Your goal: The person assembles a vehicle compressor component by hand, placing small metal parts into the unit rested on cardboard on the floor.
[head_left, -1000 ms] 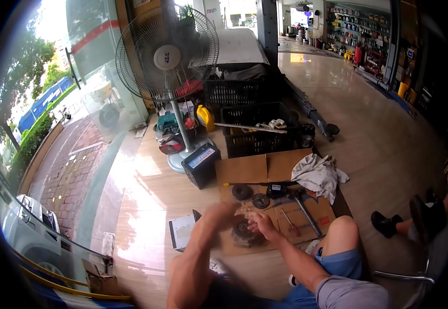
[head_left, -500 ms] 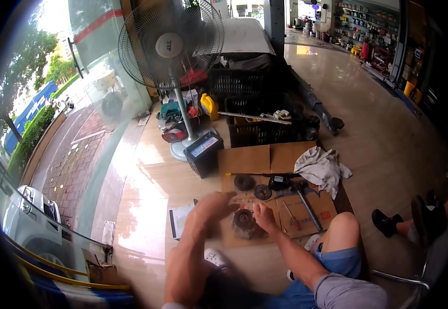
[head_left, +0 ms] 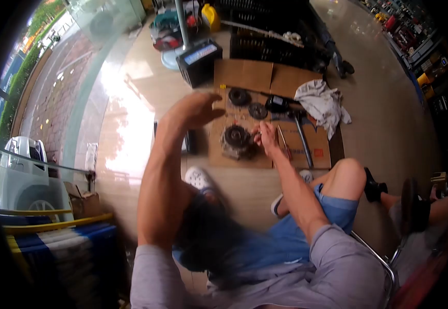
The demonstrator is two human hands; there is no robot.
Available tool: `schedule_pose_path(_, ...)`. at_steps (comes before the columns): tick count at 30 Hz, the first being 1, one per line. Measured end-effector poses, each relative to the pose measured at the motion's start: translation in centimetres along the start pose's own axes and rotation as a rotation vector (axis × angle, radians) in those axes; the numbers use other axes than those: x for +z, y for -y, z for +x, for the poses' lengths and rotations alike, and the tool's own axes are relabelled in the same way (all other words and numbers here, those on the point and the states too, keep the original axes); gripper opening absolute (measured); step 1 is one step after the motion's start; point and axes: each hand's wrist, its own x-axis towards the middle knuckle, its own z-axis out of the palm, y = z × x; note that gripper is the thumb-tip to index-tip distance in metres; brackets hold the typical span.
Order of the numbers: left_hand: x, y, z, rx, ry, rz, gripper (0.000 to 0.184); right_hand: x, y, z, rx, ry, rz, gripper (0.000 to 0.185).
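Observation:
My left hand (head_left: 199, 109) hangs above the left edge of the cardboard (head_left: 242, 72), fingers and thumb apart with nothing between them. Below it a greasy round metal machine part (head_left: 237, 138) stands with its ringed face up. My right hand (head_left: 266, 137) is at that part's right side, fingers curled together; anything in them is too small to make out. Behind the part lie a dark metal ring (head_left: 238, 96) and a flat round disc (head_left: 257, 110). To the right are a screwdriver (head_left: 285, 143) and a long-handled hammer (head_left: 302, 136).
A black device (head_left: 276, 102) and a crumpled white rag (head_left: 323, 103) lie on the cardboard's right half. A car battery (head_left: 200, 62), a fan stand (head_left: 182, 26) and black crates (head_left: 265, 44) stand behind. Another person's shoe (head_left: 414, 206) shows at right.
The view has tipped downward, so the cardboard and parts appear higher. My left hand stays raised left of the machine part; my right hand stays at its right side.

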Motion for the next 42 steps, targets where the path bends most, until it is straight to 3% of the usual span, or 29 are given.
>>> schedule_pose_path(3,-0.5,-0.7,-0.1,-0.012,0.014,-0.026,0.051,1.4,1.8,-1.8,-0.092,-0.028,-0.224,0.032)
schedule_pose_path(7,-0.6,-0.9,0.1,-0.034,0.016,0.008,0.052,2.6,2.1,-1.6,-0.003,0.115,0.176,0.038)
schedule_pose_path(11,-0.7,-0.6,-0.2,-0.092,0.012,0.043,0.05,2.1,2.0,-0.5,-0.107,0.129,0.029,0.034)
schedule_pose_path(14,-0.8,-0.1,-0.3,-0.107,0.0,0.047,0.05,1.5,2.9,-0.8,-0.188,0.127,-0.221,0.038)
schedule_pose_path(17,-0.9,0.1,-0.6,-0.127,-0.02,0.033,0.048,0.3,3.4,-0.7,-0.372,0.131,-0.758,0.044)
schedule_pose_path(20,-0.9,0.2,-0.7,-0.123,-0.038,0.008,0.047,-0.3,3.2,-0.5,-0.459,0.107,-0.964,0.048)
schedule_pose_path(26,-0.7,-0.6,-0.9,-0.119,0.017,0.024,0.049,0.0,4.8,-0.3,-0.331,0.116,-1.268,0.039)
schedule_pose_path(32,-0.9,-1.6,-1.1,-0.087,0.081,0.021,0.048,0.8,5.6,-1.5,-0.384,0.157,-1.311,0.033)
schedule_pose_path(35,-0.9,-1.5,-1.0,-0.098,0.103,0.046,0.048,0.9,4.3,-1.0,-0.457,0.093,-1.237,0.031)
schedule_pose_path(42,-0.6,-1.1,0.1,-0.104,0.094,0.066,0.048,2.2,5.6,-1.8,-0.409,-0.01,-1.292,0.028)
